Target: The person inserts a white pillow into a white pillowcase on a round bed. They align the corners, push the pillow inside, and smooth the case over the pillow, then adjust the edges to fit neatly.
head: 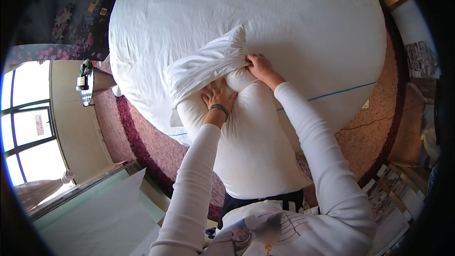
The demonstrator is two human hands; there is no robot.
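Observation:
A plump white pillow (252, 149) reaches from my waist onto the near part of a bed (312, 42) in white sheeting. Its far end is inside a bunched white pillowcase (209, 64). My left hand (218, 99), with a dark green bangle at the wrist, presses flat on the pillow, fingers spread, fingertips at the edge of the case. At the right end of that edge my right hand (262, 69) pinches the pillowcase cloth between thumb and fingers. The far corner of the case lies slack and creased on the sheet.
A patterned carpet (153, 124) with a dark red band surrounds the round-looking bed. At left stand a small table with a telephone (85, 81) and a bright window (32, 124). A pale surface (99, 206) lies at lower left. A blue line (341, 90) crosses the sheet.

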